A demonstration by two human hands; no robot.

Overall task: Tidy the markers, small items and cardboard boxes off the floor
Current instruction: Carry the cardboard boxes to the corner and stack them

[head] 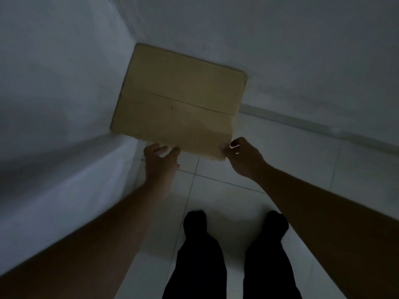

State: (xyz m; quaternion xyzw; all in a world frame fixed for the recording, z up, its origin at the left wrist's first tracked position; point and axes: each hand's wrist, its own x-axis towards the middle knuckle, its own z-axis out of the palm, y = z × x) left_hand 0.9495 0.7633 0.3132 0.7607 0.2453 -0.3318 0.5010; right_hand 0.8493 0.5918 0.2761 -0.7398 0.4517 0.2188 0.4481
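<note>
A flat brown cardboard box [179,98] with a seam across its top sits in the corner where two white walls meet. My left hand [160,162] is at its near left edge, fingers spread and thumb touching the edge. My right hand [241,155] pinches the near right corner of the cardboard. Both arms reach forward from the bottom of the view. The light is dim. No markers or small items show.
White tiled floor [280,160] lies under me. White walls close in on the left [54,104] and at the back [280,50]. My legs in dark trousers [198,255] stand at the bottom middle.
</note>
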